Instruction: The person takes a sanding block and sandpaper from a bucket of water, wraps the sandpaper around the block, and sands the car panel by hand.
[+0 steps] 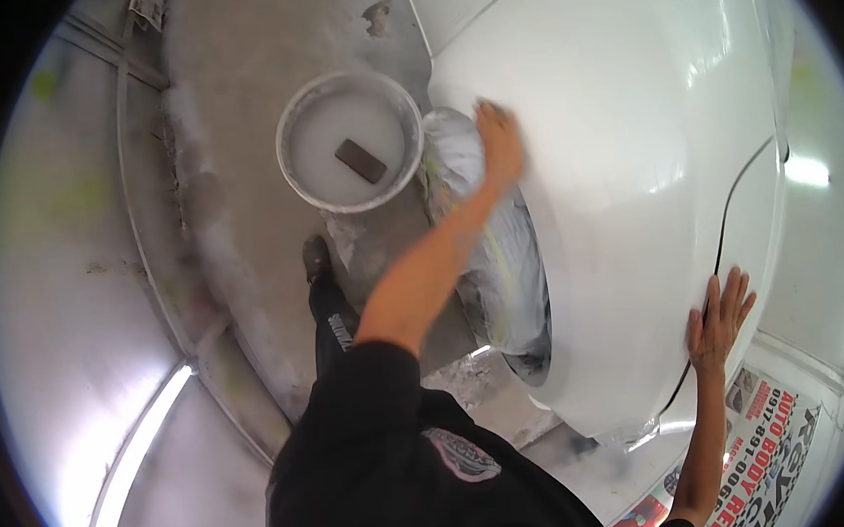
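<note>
My left hand point(500, 147) is closed and slightly blurred against the white car body panel point(617, 158), just above the wheel arch. Its fingers are bent, and whatever lies under them is hidden. Below that hand is a wheel point(509, 288) wrapped in a wrinkled, translucent plastic cover. Farther right, my right hand point(721, 324) lies flat with fingers spread on the car, over a dark curved panel gap. Beside the wheel, a round bucket point(289, 180) contains cloudy whitish liquid, with a dark rectangular block point(360, 162) in it.
Grey concrete floor point(232, 92) with whitish stains extends to the left. A pale panelled wall point(67, 234) with a lit tube light point(137, 464) borders it. At lower right is a printed auto body banner point(761, 456). My shoe point(317, 258) stands near the bucket.
</note>
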`<state>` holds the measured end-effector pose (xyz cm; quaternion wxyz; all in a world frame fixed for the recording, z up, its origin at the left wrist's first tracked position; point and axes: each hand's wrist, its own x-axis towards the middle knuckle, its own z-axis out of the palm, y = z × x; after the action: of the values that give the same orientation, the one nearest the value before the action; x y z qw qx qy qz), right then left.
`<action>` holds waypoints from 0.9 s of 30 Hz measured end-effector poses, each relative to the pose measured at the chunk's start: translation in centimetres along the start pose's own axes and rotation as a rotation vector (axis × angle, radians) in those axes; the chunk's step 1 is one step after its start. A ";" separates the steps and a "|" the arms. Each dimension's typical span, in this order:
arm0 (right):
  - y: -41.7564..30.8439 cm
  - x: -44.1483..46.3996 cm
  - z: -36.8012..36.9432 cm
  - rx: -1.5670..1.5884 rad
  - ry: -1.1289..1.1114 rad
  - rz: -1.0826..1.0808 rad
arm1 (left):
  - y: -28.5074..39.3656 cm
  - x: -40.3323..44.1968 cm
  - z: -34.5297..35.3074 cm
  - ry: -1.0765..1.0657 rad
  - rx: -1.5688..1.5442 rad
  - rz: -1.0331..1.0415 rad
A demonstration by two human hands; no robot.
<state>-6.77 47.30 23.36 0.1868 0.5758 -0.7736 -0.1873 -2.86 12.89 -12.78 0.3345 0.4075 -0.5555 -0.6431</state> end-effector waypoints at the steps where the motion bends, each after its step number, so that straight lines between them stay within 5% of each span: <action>1: -0.1 0.9 0.1 0.017 -0.006 -0.002 | 2.9 -4.1 0.0 -0.021 0.007 0.010; 5: 0.4 14.1 -2.1 -0.066 -0.008 -0.100 | 4.6 -8.9 -0.4 -0.040 -0.002 0.012; 8: 0.0 19.8 -0.7 -0.142 -0.012 -0.142 | -4.4 10.0 -3.1 -0.110 -0.130 -0.239; 11: 0.5 19.6 -0.4 -0.139 -0.020 -0.157 | -6.0 13.2 -4.1 -0.388 0.269 -0.247; 14: 0.8 19.5 -0.4 -0.121 -0.039 -0.146 | -2.3 7.6 -1.5 -0.050 0.069 -0.139; 16: 1.1 19.2 -0.1 -0.142 -0.059 -0.140 | 3.0 0.4 -2.5 -0.125 -0.003 0.092; 20: 1.8 19.1 0.4 -0.159 -0.050 -0.153 | -0.3 9.1 -2.4 -0.089 0.106 0.188; 22: 1.5 18.9 0.1 -0.144 -0.050 -0.155 | -5.2 18.9 -3.1 -0.131 0.015 0.014; 23: 1.5 18.8 0.1 -0.149 -0.055 -0.154 | -7.9 23.0 -3.0 -0.231 0.027 -0.248; 26: 1.6 18.9 0.2 -0.154 -0.055 -0.150 | -10.2 20.2 0.2 -0.119 0.274 0.065; 27: 1.7 18.9 0.3 -0.151 -0.058 -0.146 | -4.6 16.0 -0.6 -0.090 0.208 0.095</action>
<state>-13.36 29.64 25.37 0.1933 0.6093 -0.7183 -0.2749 -9.31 -0.79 -19.80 0.2953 0.3841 -0.6521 -0.5831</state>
